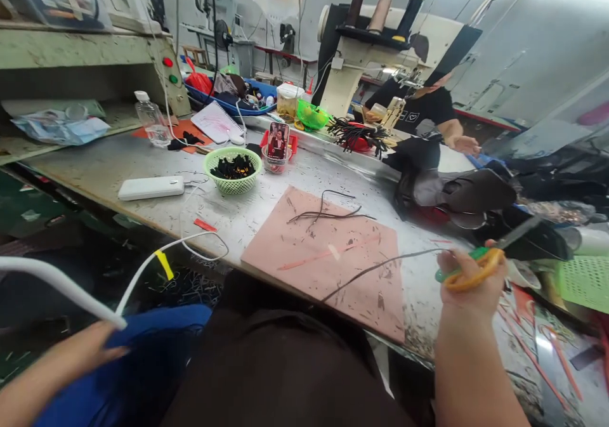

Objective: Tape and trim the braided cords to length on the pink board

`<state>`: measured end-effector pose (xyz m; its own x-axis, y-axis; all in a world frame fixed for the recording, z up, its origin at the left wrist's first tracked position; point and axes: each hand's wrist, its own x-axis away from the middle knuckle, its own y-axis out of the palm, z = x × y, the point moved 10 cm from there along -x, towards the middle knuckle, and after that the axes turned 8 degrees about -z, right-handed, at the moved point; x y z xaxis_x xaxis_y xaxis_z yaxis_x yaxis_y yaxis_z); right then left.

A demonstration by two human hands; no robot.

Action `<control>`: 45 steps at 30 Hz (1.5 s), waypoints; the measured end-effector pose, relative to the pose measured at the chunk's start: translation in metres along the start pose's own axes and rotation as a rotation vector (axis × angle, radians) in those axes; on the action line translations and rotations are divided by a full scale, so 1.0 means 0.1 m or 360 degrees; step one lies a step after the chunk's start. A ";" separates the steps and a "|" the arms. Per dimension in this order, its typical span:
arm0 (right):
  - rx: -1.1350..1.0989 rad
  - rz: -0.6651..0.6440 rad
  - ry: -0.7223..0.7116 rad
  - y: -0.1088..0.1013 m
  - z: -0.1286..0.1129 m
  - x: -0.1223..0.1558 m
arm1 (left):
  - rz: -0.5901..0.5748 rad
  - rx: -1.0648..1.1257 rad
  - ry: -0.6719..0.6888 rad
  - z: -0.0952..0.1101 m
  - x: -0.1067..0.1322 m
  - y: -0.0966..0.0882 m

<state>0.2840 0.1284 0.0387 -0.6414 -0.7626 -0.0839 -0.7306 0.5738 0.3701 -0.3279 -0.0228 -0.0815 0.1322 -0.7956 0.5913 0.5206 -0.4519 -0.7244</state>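
My right hand (473, 281) is closed round a pair of scissors (480, 268) with orange and green handles, its blades pointing up and to the right. A thin dark cord (380, 264) runs from the front edge of a pink board (285, 236) up to the fingers of this hand. More dark cords (328, 214) lie loose across the board. Low at the left, my left hand (90, 351) is beside a blue cloth surface (162, 332), just under a white tube (61, 287). Its fingers are partly hidden and blurred, so their grip is unclear.
A green basket (233, 186) with black pieces, a white power bank (151, 188) and a propped phone (277, 141) stand on the table. Black items (466, 192) lie at the right, near a sewing machine (352, 65). Another person (409, 106) sits behind it.
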 end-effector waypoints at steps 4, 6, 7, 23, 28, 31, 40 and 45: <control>0.0164 -0.0110 -0.0052 0.03 -0.01 -0.03 | -0.0166 0.0011 0.0805 1.69 -0.38 0.48; 0.0239 -0.0109 -0.0060 -0.02 -0.02 -0.09 | -0.0308 -0.0053 0.1062 2.39 -0.41 0.76; 0.0269 -0.0111 -0.0065 -0.05 -0.03 -0.12 | -0.0317 -0.0060 0.1081 2.61 -0.43 0.84; 0.0463 -0.0343 0.0048 0.01 0.42 -0.48 | -0.0304 -0.0257 0.1434 2.92 -0.49 1.15; 0.0487 -0.0724 -0.0118 0.43 0.06 -0.29 | -0.0522 -0.0045 0.1465 2.99 -0.46 1.13; 0.0474 -0.0958 -0.0322 0.67 -0.27 -0.10 | -0.0848 0.0070 0.1403 3.05 -0.45 1.22; 0.0708 -0.0895 -0.0516 0.58 -0.44 -0.22 | -0.0725 0.0330 0.1219 2.93 -0.51 1.09; 0.1056 -0.0838 0.0032 0.41 0.50 -0.43 | 0.0185 0.0622 0.0868 2.26 -0.64 0.39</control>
<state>0.2696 0.1995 0.0110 -0.1790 -0.9811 -0.0741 -0.9230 0.1935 -0.3327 -0.1251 0.1020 -0.0674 -0.1851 -0.9661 0.1800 0.8089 -0.2538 -0.5303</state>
